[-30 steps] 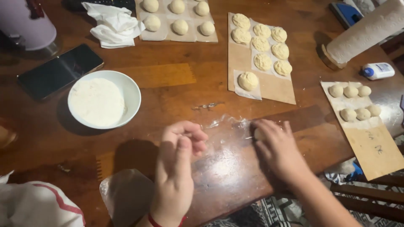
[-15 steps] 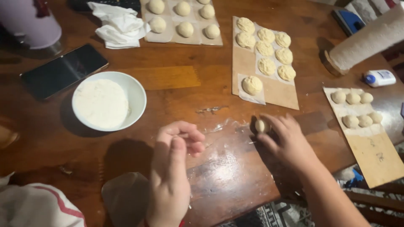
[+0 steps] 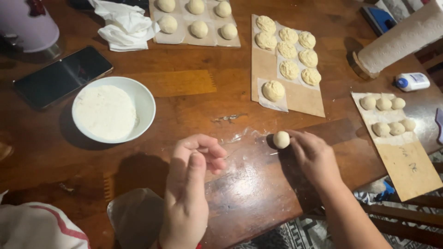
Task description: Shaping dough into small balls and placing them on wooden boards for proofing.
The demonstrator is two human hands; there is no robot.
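- Head view: right hand (image 3: 316, 157) pinches a small dough ball (image 3: 281, 139) at its fingertips, just above the glossy flour-dusted counter (image 3: 258, 184), near the middle of its near edge.
- Left hand (image 3: 191, 184) hovers loosely curled, its grip empty.
- Dough looks light, soft and easily dented; probably best cradled round its sides, without squeezing.
- White flour bowl (image 3: 140, 99) sits toward the left.

Warm, fairly dim indoor light falls from above and somewhat ahead. The glossy worktop (image 3: 258, 193) throws back a pale glare patch between the hands. The bowl (image 3: 143, 99) casts a soft shadow to its lower left. The left hand (image 3: 189, 193) is slightly blurred. Corners darken, and the roll (image 3: 401, 39) at the top right looks soft.
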